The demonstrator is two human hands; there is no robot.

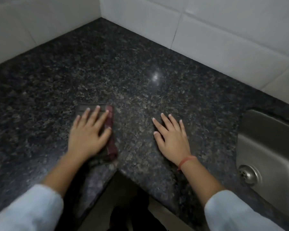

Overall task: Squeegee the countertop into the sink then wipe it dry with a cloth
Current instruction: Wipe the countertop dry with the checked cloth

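Observation:
A dark speckled granite countertop fills an inside corner in the head view. My left hand lies flat with fingers spread on a dark cloth with a reddish edge, pressing it onto the counter near the front edge. Much of the cloth is hidden under the palm. My right hand rests flat on the bare granite, fingers apart and holding nothing, with a red thread at the wrist. The steel sink sits at the right, its drain near the front. No squeegee is in view.
White tiled walls rise behind the counter on both sides and meet in the far corner. The counter's front edge makes an inward notch between my arms, with dark floor below. A light glare spot shines mid-counter.

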